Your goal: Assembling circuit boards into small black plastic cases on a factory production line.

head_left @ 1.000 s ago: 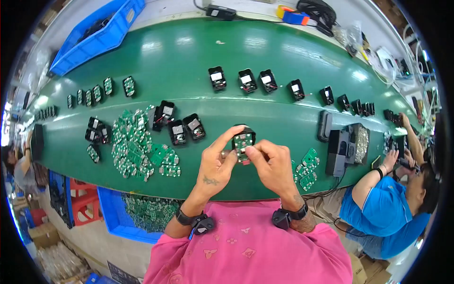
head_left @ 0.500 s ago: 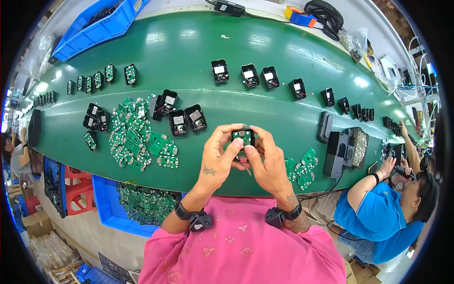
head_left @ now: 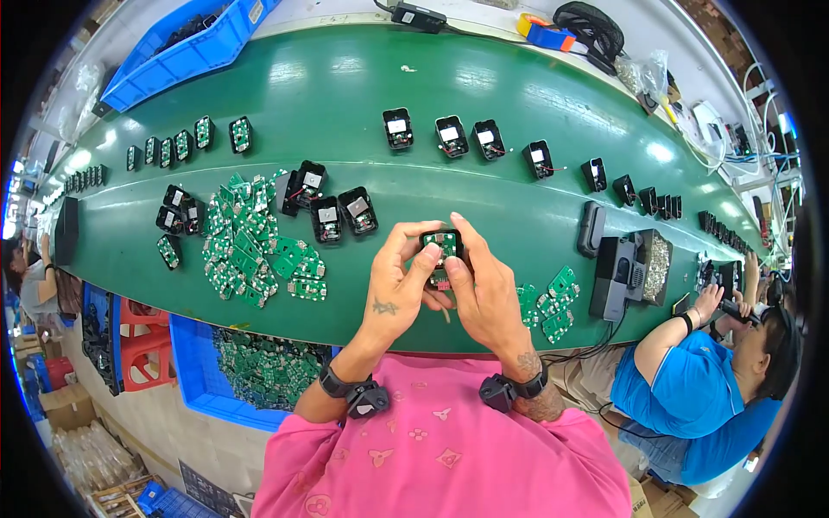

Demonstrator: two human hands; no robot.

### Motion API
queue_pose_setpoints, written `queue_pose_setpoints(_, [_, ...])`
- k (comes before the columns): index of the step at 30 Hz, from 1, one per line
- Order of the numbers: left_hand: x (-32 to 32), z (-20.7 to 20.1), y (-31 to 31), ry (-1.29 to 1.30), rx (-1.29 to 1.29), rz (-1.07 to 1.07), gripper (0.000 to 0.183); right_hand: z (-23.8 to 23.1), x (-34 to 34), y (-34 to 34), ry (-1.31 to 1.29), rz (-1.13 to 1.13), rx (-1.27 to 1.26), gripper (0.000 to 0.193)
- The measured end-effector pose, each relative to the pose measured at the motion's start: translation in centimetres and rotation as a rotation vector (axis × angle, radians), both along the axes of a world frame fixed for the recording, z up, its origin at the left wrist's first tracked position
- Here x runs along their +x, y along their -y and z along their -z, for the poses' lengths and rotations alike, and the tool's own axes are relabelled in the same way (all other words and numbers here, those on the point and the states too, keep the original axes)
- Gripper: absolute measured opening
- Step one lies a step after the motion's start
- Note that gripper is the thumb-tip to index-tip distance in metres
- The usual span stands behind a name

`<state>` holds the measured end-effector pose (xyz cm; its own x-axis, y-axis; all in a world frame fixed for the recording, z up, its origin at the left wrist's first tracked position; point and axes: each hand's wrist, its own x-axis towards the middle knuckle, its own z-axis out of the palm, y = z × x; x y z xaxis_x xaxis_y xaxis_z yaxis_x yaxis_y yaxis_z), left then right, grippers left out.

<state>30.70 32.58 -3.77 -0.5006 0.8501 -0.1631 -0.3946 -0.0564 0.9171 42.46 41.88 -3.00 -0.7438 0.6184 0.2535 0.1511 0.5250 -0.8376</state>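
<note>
Over the near edge of the bench, my left hand (head_left: 396,281) and my right hand (head_left: 485,289) hold a small black plastic housing with a green circuit board (head_left: 447,244) inside it. Both thumbs press on the board's face. The left fingers wrap round the housing's side, while the right index finger reaches out past its far end. A red part shows at its near end below the thumbs. To the left lies a heap of loose green circuit boards (head_left: 237,246). Beyond it, several open black housings (head_left: 356,211) stand close together.
A green bench (head_left: 345,293) carries a row of black housings (head_left: 451,136) farther back. Loose boards (head_left: 557,302) and a black device (head_left: 610,278) lie at right. A blue crate (head_left: 194,375) of boards is below left. A co-worker in blue (head_left: 682,380) sits at right.
My right index finger has straightened and lifted off the housing's far edge. Both thumbs stay on the board. The view has shifted slightly.
</note>
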Motion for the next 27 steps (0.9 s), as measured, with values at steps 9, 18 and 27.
queue_pose_setpoints(9, [0.4,-0.1,-0.1,0.005,0.009,0.008,0.034,-0.7,0.7,-0.3,0.044,-0.034,-0.167,0.042])
queue_pose_setpoints(18, [1.1,-0.3,-0.3,-0.184,0.014,-0.082,0.029,0.1,0.0,-0.2,-0.030,-0.007,-0.188,0.037])
queue_pose_setpoints(27, [-2.1,0.2,-0.8,-0.341,-0.037,-0.237,0.025,3.2,-5.0,-1.1,-0.179,-0.062,-0.462,0.032])
